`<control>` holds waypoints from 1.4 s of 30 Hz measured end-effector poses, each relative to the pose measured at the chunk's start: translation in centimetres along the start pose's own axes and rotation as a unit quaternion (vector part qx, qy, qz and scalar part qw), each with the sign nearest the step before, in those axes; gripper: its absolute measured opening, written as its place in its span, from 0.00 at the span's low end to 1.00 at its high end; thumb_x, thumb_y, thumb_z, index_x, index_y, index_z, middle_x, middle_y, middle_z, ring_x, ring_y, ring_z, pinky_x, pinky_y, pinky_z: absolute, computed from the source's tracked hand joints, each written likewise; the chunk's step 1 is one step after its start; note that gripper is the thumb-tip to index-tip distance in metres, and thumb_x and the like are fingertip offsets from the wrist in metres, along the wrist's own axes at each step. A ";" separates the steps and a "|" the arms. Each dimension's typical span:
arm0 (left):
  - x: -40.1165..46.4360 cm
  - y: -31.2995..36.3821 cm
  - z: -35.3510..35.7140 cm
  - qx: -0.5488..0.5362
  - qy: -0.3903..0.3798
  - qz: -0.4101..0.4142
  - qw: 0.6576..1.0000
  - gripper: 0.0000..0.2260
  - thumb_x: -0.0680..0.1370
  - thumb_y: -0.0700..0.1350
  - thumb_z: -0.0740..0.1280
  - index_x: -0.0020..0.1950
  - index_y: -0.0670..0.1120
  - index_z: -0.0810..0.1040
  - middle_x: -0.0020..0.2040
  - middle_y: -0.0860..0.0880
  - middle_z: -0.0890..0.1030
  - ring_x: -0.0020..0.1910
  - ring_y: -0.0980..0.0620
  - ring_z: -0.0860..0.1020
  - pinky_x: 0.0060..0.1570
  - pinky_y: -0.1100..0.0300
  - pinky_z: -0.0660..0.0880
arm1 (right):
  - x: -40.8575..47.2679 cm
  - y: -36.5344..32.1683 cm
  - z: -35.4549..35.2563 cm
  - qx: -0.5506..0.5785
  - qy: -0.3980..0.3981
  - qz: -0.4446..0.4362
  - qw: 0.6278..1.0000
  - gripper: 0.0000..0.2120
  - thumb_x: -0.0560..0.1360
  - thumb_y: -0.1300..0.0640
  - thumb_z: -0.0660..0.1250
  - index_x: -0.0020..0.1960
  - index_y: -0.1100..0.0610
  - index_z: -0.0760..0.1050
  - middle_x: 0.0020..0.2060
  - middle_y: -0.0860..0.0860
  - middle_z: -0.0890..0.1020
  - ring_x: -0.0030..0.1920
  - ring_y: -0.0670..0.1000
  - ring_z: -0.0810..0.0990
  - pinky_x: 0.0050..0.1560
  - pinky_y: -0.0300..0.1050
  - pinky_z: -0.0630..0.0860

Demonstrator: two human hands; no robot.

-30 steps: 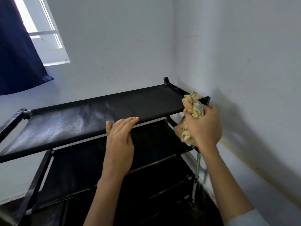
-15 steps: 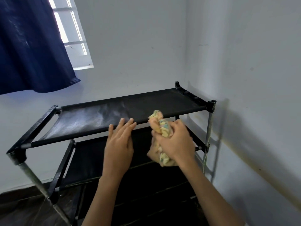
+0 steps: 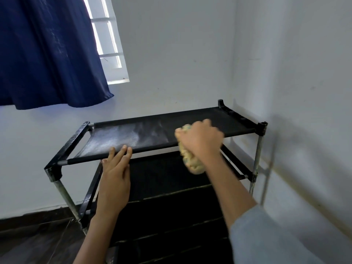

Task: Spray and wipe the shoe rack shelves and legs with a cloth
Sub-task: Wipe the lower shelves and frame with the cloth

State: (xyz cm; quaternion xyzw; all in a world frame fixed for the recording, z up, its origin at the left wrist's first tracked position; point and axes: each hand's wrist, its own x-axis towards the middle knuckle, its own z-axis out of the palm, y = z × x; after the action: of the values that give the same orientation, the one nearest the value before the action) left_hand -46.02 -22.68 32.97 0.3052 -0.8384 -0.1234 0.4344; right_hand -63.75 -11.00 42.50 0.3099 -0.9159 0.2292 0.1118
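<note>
1. Far left, out of play: dark blue curtain (image 3: 47, 54) hanging over a white-framed window (image 3: 110, 54).
2. Then the black fabric-shelved shoe rack with grey metal legs (image 3: 62, 189), tucked into the corner, long axis running left to right, top shelf (image 3: 118, 138) pale and dusty across its left half.
3. Left hand (image 3: 114, 180) flat on the near rail of that shelf, fingers (image 3: 122, 151) straight and pressed side by side, tips over the edge; looks like bracing, not wiping.
4. Further right, right hand (image 3: 200, 140) fisted on a bunched yellow patterned cloth (image 3: 190, 162), fingers curled tight, cloth spilling below the palm at mid-shelf, near edge.
5. Key relation: dusty stretch lies to the left of the cloth, between the two hands; darker, cleaner-looking fabric to the right.
6. Likely next: sweep leftward along the shelf's length, right hand doing the work. Lower shelves not yet visibly wiped.
</note>
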 end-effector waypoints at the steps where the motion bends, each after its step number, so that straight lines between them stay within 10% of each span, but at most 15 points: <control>1: 0.0 0.0 0.0 -0.004 -0.001 -0.002 1.000 0.19 0.80 0.34 0.58 0.71 0.44 0.68 0.72 0.52 0.65 0.75 0.51 0.52 0.73 0.41 0.55 | -0.9 -2.0 0.5 0.021 -0.010 -0.025 0.999 0.25 0.77 0.38 0.56 0.60 0.58 0.75 0.56 0.55 0.73 0.51 0.56 0.77 0.43 0.45 0.62; 6: -0.2 0.4 -0.6 -0.045 -0.007 0.005 0.999 0.21 0.80 0.33 0.57 0.71 0.46 0.68 0.72 0.54 0.64 0.74 0.54 0.52 0.74 0.47 0.49 | -5.2 -7.5 2.7 0.213 -0.061 -0.086 0.971 0.24 0.76 0.35 0.57 0.57 0.52 0.76 0.52 0.51 0.70 0.41 0.51 0.72 0.40 0.44 0.66; 9: -1.2 0.4 -1.6 -0.071 0.051 -0.004 0.996 0.16 0.78 0.32 0.60 0.63 0.43 0.77 0.64 0.48 0.77 0.67 0.49 0.70 0.65 0.56 0.65 | -7.5 -6.7 5.2 0.355 -0.050 -0.072 0.931 0.25 0.75 0.34 0.58 0.60 0.50 0.76 0.51 0.48 0.71 0.44 0.49 0.76 0.42 0.43 0.70; 12: -2.8 -1.2 -2.7 -0.052 0.067 -0.054 0.995 0.11 0.76 0.33 0.63 0.55 0.41 0.81 0.52 0.45 0.83 0.51 0.47 0.80 0.51 0.61 0.71 | -9.0 -5.1 8.5 0.530 -0.096 0.037 0.842 0.27 0.69 0.31 0.63 0.52 0.53 0.81 0.49 0.48 0.79 0.47 0.48 0.80 0.47 0.44 0.75; 17: -5.9 -6.2 -3.6 0.039 -0.028 -0.213 0.976 0.17 0.76 0.32 0.60 0.63 0.42 0.77 0.60 0.42 0.79 0.59 0.43 0.76 0.58 0.52 0.72 | -11.2 -1.5 12.2 0.655 -0.199 0.246 0.686 0.19 0.67 0.44 0.75 0.49 0.57 0.82 0.41 0.54 0.85 0.43 0.51 0.84 0.41 0.41 0.78; 20: -7.3 -7.5 -3.4 0.072 -0.078 -0.234 0.966 0.23 0.75 0.30 0.58 0.69 0.43 0.72 0.64 0.42 0.76 0.62 0.41 0.74 0.59 0.49 0.71 | -12.8 -1.7 14.6 0.622 -0.192 0.236 0.722 0.21 0.63 0.44 0.78 0.50 0.55 0.81 0.45 0.52 0.84 0.43 0.50 0.84 0.42 0.43 0.80; 27: -7.4 -11.0 -2.9 0.017 -0.074 -0.261 0.962 0.24 0.73 0.26 0.56 0.63 0.45 0.76 0.57 0.43 0.79 0.57 0.44 0.77 0.55 0.54 0.74 | -16.2 -10.5 18.0 0.257 -0.067 -0.036 0.963 0.20 0.73 0.43 0.67 0.63 0.41 0.70 0.55 0.43 0.69 0.46 0.51 0.79 0.43 0.43 0.71; 32: -7.4 -11.8 -2.7 -0.015 -0.104 -0.239 0.965 0.14 0.75 0.31 0.59 0.43 0.52 0.72 0.38 0.53 0.77 0.39 0.54 0.74 0.35 0.67 0.69 | -16.7 -14.2 22.2 0.142 0.029 -0.170 0.975 0.16 0.72 0.43 0.64 0.57 0.47 0.77 0.51 0.45 0.77 0.35 0.49 0.78 0.31 0.41 0.70; 42: -6.9 -13.1 -2.8 -0.008 -0.171 -0.248 0.954 0.32 0.67 0.22 0.57 0.66 0.46 0.72 0.62 0.45 0.77 0.63 0.48 0.74 0.62 0.54 0.72 | -15.2 -11.9 21.9 0.207 0.018 0.030 0.978 0.14 0.72 0.40 0.67 0.54 0.45 0.79 0.54 0.40 0.73 0.34 0.43 0.69 0.28 0.36 0.58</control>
State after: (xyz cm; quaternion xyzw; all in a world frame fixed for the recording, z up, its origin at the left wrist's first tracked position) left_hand -35.50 -28.57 23.93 0.4740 -0.7972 -0.2844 0.2430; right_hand -45.84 -22.20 22.31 0.2950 -0.8553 0.4225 0.0544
